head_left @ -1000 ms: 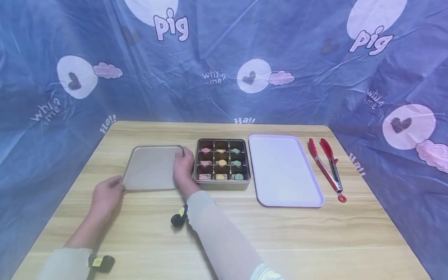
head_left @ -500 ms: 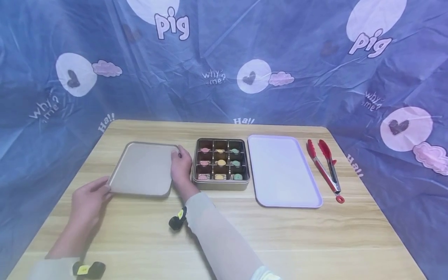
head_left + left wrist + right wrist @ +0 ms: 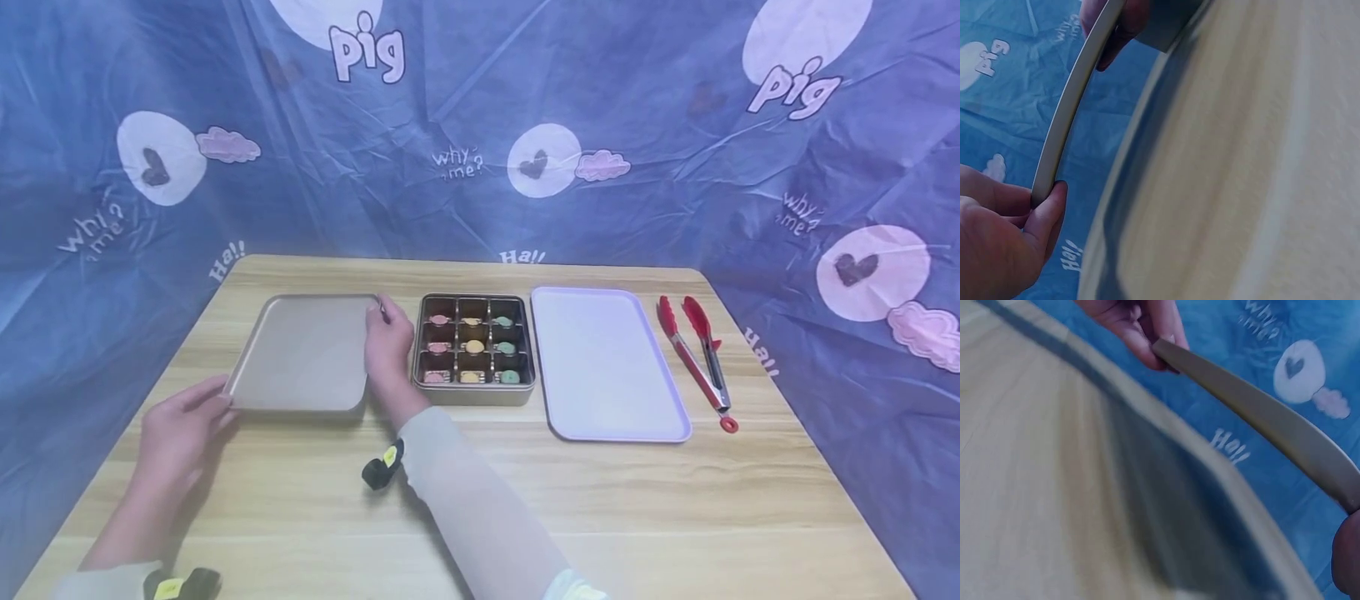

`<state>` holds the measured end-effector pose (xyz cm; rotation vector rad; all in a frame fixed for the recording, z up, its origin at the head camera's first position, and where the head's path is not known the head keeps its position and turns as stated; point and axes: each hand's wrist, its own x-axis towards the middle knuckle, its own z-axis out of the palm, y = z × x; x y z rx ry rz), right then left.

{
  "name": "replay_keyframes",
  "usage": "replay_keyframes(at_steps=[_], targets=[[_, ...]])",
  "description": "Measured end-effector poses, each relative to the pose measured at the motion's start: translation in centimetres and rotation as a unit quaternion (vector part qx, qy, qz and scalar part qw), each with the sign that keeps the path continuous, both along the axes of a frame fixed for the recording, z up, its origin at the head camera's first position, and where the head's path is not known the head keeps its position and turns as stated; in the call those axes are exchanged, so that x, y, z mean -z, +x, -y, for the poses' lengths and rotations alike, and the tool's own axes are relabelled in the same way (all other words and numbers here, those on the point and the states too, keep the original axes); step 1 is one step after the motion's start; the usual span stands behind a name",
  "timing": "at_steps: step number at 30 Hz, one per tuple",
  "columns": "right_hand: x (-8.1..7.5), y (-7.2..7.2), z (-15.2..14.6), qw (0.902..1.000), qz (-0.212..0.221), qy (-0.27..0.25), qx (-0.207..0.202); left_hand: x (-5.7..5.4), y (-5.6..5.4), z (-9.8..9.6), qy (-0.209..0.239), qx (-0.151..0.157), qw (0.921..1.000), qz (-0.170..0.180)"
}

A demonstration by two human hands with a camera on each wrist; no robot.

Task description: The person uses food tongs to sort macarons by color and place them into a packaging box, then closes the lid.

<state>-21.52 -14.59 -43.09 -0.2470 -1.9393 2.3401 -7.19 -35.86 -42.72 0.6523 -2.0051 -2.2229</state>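
Observation:
A beige, round-cornered metal lid [image 3: 300,354] is held between both hands, clear of the table in the wrist views. My left hand [image 3: 176,429] pinches its near left corner; in the left wrist view, thumb and fingers of the left hand [image 3: 997,240] close on the lid's edge [image 3: 1066,119]. At the far right corner, my right hand [image 3: 388,346] grips the rim, partly cut off in the right wrist view. Just right of that hand stands a metal tin [image 3: 474,397], divided into several compartments, with small round pink, yellow and green pieces inside.
A pale lilac-white tray [image 3: 611,367] lies flat to the right of the tin. Farther right are red-tipped tongs [image 3: 697,317], spread apart. The wooden table [image 3: 600,517] is backed by a blue printed cloth [image 3: 465,100] on several sides.
The lid has shifted left and looks larger, raised and turned slightly. My left hand has moved left with its corner, while the right hand stays beside the tin.

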Motion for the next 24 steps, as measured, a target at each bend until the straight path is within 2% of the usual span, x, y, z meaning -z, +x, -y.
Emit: replay_keyframes(at_steps=[5,9,17,21,24], targets=[[-2.0,-0.1,-1.7,0.9996,-0.023,0.015,0.011,-1.3,0.0,-1.0,0.023,0.009,0.9992,-0.031],[-3.1,-0.3,-3.6,0.9992,-0.03,0.024,0.012,-2.0,-0.5,-2.4,0.013,0.014,0.9994,-0.029],[-3.6,-1.3,-8.7,0.9993,-0.029,0.016,0.02,-2.6,-2.5,-6.8,-0.036,0.04,0.9985,-0.007],[-3.8,-1.8,-11.5,0.9983,-0.03,0.033,0.037,-2.7,-3.6,-9.2,-0.065,0.073,0.9953,-0.003],[-3.7,-2.2,-13.6,0.997,-0.029,0.051,0.05,-2.7,-4.3,-10.8,-0.067,0.094,0.9933,0.001]])
